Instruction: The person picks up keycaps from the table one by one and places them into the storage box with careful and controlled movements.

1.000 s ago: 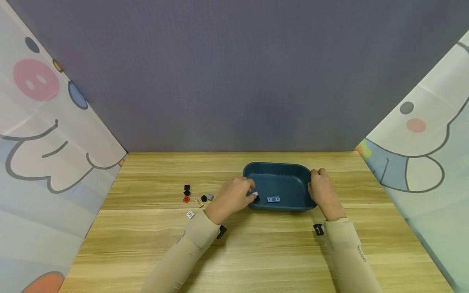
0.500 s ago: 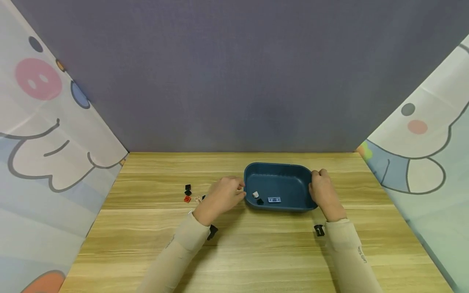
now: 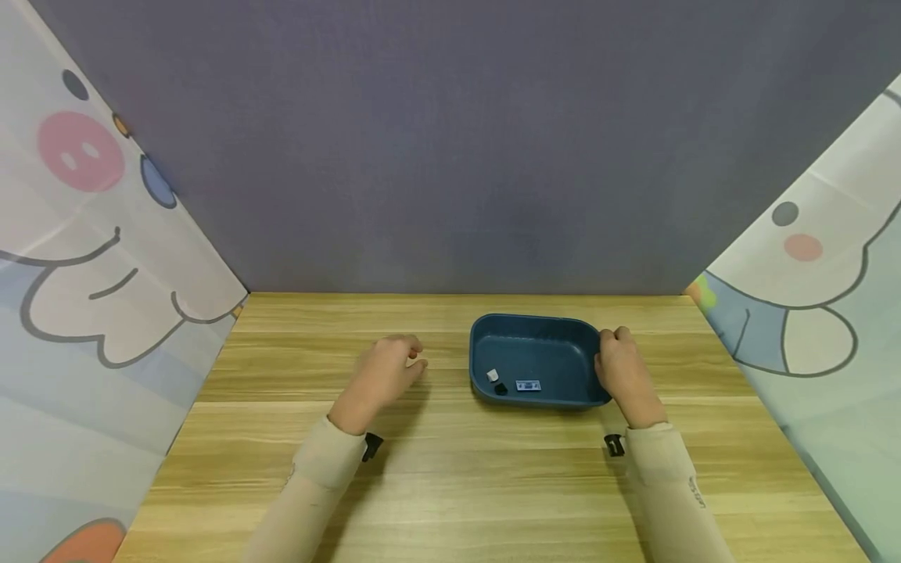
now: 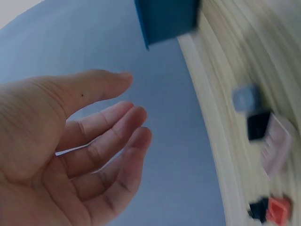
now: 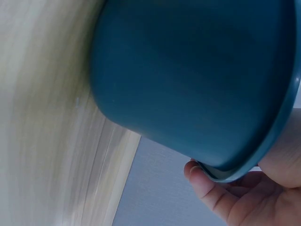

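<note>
My right hand (image 3: 622, 371) grips the right rim of a dark blue plastic tray (image 3: 542, 328). In the right wrist view, its fingers curl over the rim of the tray (image 5: 188, 84). A small white piece (image 3: 493, 375), a small black piece (image 3: 500, 389) and a flat light blue printed tile (image 3: 528, 385) lie inside. To the tray's left, my left hand (image 3: 385, 374) hovers above the table, fingers loosely bent and holding nothing. The left wrist view shows a grey piece (image 4: 246, 98), a black piece (image 4: 258, 125), a pale tile (image 4: 276, 145) and a red piece (image 4: 278, 210) below that hand.
The wooden table (image 3: 493, 485) ends at a grey panel (image 3: 464, 156) behind it. Printed cartoon sheets hang on the left and right sides. A further black piece (image 4: 258, 210) touches the red one. The left hand and forearm hide the loose pieces in the head view.
My left hand has come out of the tray and moved left over the loose pieces, leaving the white and black pieces inside. The right hand stays on the rim.
</note>
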Demonstrator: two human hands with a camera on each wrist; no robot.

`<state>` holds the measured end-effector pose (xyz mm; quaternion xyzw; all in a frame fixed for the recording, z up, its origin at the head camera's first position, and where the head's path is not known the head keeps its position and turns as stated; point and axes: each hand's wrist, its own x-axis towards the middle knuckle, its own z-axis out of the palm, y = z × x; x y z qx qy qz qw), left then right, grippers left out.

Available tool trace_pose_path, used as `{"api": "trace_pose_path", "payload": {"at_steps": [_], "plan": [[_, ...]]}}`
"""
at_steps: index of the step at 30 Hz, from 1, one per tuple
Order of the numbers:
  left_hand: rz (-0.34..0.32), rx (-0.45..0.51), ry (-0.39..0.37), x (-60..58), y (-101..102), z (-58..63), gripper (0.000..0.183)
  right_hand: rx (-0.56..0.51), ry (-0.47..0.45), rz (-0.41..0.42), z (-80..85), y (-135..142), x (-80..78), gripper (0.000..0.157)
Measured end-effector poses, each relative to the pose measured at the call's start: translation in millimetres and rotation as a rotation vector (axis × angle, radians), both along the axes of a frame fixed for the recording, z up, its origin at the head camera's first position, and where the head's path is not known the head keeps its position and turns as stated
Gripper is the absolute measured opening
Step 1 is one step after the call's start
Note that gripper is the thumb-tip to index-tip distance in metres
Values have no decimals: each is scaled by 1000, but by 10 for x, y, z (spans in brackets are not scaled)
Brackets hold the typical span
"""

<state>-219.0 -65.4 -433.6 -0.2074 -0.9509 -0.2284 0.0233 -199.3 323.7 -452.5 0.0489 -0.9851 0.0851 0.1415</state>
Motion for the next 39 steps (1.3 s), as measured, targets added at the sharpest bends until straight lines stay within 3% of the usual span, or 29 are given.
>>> {"api": "trace_pose_path", "payload": {"at_steps": [5,17,23,31,39], "plan": [[47,-19,-22,-15,-179,-70,29,-7,-6,-5,2,-2,5,27],[75,-74,-63,41,-430,-250,33,15,3,2,-11,7,-8,24],[95,-131,-141,87,-493,-312,31,24,8,3,-10,2,-12,24],[95,-197,-116,82,-530,-423,34,13,20,5,-10,3,-22,22],[119,-200,-128,91,-520,-440,33,14,15,10,3,0,-14,23]]}}
